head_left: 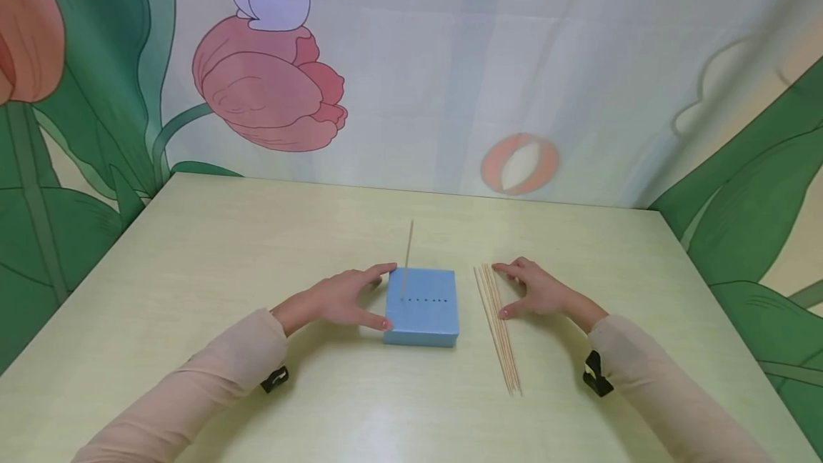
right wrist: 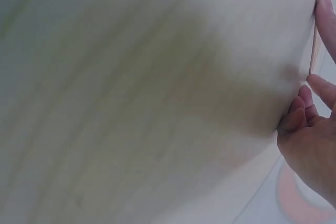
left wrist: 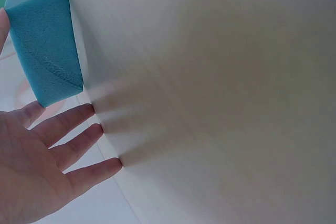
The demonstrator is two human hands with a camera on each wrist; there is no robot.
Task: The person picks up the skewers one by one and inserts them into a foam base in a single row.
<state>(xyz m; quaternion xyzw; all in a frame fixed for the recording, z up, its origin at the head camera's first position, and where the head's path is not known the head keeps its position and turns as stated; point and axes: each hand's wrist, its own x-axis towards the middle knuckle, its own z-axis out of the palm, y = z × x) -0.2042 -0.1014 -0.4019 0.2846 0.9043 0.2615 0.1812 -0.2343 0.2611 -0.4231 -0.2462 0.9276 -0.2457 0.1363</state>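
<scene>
A person seated at a pale yellow-green table [head_left: 212, 249] steadies a blue foam block [head_left: 422, 309] with the left hand [head_left: 341, 299], whose thumb and forefinger bracket the block's left side while the other fingers [left wrist: 79, 145] lie straight with their tips on the tabletop, as the left wrist view shows; the hand is spread and relaxed rather than clenched, touching the block without curling round it. The block sits near the middle of the table, between the two hands, with a row of small dark holes across its top face. A single thin wooden skewer [head_left: 408, 257] stands nearly upright in the leftmost hole, close to the left forefinger. Just right of the block, and apart from it, a bundle of wooden skewers [head_left: 496, 326] lies flat on the table, running from beside the block's far edge towards the person. The right hand [head_left: 536, 290] rests on the table at the bundle's right side, forefinger and thumb extended to touch the sticks near their far end; the right wrist view shows the remaining fingers [right wrist: 299, 114] loosely curled against the surface, holding nothing. Both arms wear light pink sleeves [head_left: 212, 377]. Behind the table hangs a backdrop [head_left: 270, 84] printed with a pink tulip and green leaves.
</scene>
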